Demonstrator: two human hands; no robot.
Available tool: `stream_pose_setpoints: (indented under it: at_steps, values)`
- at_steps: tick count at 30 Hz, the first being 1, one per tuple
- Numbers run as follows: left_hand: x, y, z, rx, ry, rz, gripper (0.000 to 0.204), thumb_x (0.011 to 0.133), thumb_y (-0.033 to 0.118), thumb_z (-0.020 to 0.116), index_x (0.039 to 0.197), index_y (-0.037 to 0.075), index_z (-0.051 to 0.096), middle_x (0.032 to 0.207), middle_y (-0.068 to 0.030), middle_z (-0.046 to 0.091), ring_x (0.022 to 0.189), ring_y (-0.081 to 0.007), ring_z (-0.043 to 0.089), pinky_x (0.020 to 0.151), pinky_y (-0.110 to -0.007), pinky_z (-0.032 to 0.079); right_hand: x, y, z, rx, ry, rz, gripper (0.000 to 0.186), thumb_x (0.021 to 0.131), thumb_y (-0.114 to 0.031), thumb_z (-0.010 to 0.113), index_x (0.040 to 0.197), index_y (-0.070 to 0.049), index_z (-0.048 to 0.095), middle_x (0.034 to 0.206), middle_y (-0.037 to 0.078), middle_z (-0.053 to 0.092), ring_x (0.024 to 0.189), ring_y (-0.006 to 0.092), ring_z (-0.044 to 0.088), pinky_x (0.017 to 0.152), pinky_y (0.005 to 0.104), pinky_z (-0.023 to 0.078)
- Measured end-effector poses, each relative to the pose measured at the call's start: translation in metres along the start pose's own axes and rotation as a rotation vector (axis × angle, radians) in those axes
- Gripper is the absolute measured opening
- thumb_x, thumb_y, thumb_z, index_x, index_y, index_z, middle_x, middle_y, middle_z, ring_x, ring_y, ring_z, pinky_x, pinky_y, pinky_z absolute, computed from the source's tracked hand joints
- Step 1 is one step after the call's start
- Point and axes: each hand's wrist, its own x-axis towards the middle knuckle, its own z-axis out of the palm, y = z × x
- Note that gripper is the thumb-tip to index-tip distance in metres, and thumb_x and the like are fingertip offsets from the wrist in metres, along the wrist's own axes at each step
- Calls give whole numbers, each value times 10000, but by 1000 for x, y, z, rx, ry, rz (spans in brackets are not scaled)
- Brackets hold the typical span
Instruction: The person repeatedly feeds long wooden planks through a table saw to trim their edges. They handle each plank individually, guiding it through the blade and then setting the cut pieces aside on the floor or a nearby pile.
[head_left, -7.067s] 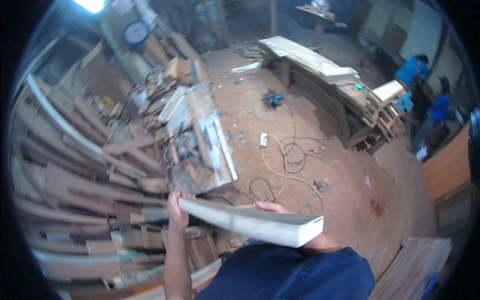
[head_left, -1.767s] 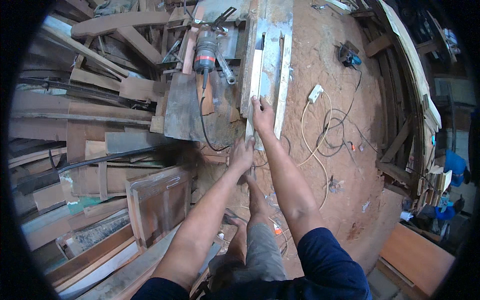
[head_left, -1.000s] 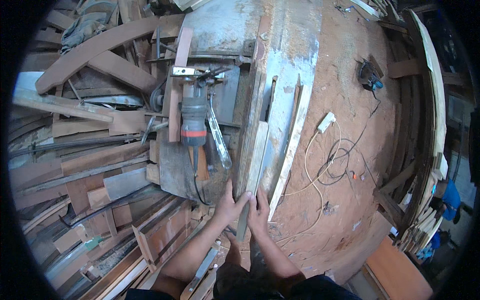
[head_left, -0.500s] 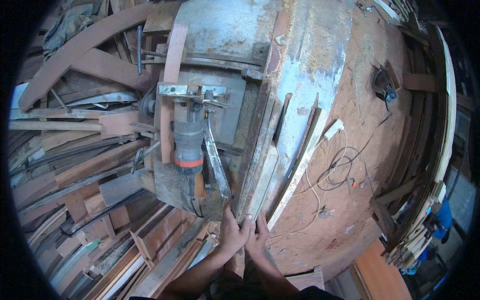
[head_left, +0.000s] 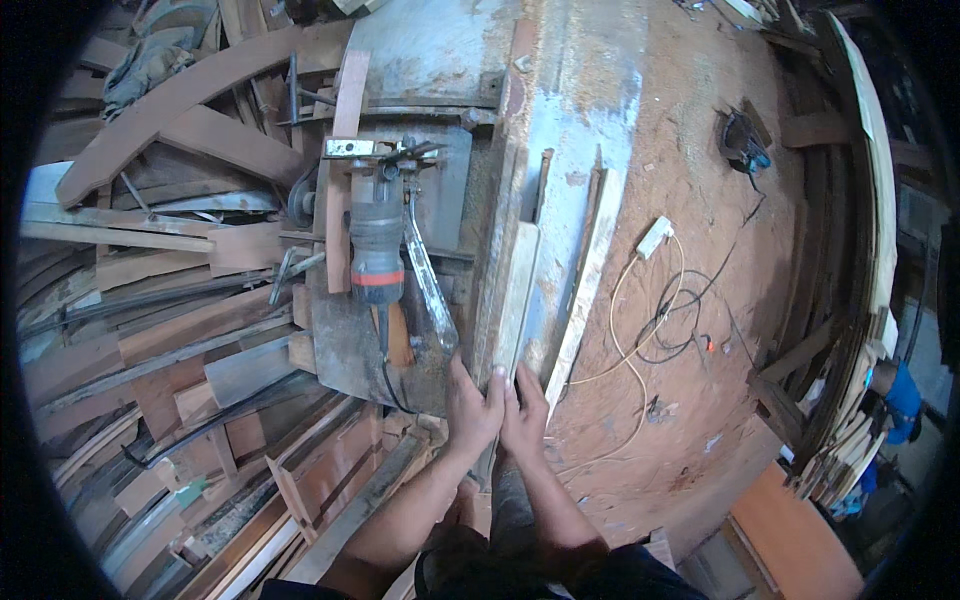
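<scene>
A narrow pale wooden strip (head_left: 518, 280) lies lengthwise on the worn bench, against a long wooden rail (head_left: 492, 270) on its left. My left hand (head_left: 474, 410) closes on its near end, thumb on top and fingers toward the rail. Close beside it, my right hand (head_left: 525, 412) grips the same end from the right, its fingers bent. The hands touch each other and partly hide the strip's end. To the left of the rail sits a grey power tool (head_left: 376, 245) with a red band, next to a long metal lever (head_left: 428, 275).
Another pale wooden strip (head_left: 588, 285) runs along the bench's right edge. A white power strip (head_left: 655, 238) and coiled cords (head_left: 675, 315) lie on the reddish floor. Stacked timber offcuts (head_left: 160, 370) crowd the left, and long boards (head_left: 868, 200) stand at the right.
My hands and the pale strip have moved a little away from me along the rail. The whole view has shifted, so the bench and tool sit higher in the picture. Both hands keep their hold.
</scene>
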Motion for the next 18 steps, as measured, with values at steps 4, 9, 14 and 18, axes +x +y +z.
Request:
stream_pose_setpoints:
  at_steps: [4,9,14,18]
  values:
    - [-7,-21,8,52,94,71,713,950,359,621,1393,-132,356,1251,-375,543,1171,-487,559,1005,-497,430,-16,18,-28,69,118,-41,416,957,-211,653,1273,58,619,1283,250,626,1239,365,577,1077,429,414]
    - [0,-8,8,134,85,108,807,961,482,568,1430,-128,323,1314,-381,520,1223,-496,534,1029,-504,422,-76,95,-52,-574,397,-90,525,942,-198,630,1398,20,486,1252,264,628,1203,435,579,1041,465,447]
    - [10,-20,11,123,130,193,825,946,524,555,1417,-121,347,1327,-372,523,1220,-493,541,1031,-509,426,-183,125,-70,-269,236,-80,471,922,-122,545,1365,26,486,1056,282,640,928,404,646,810,460,511]
    - [16,-14,6,237,115,172,835,932,534,561,1401,-128,362,1307,-361,548,1190,-480,571,1017,-509,447,-356,123,-96,146,99,203,314,1022,-282,494,1060,14,590,665,37,563,512,137,532,478,307,419]
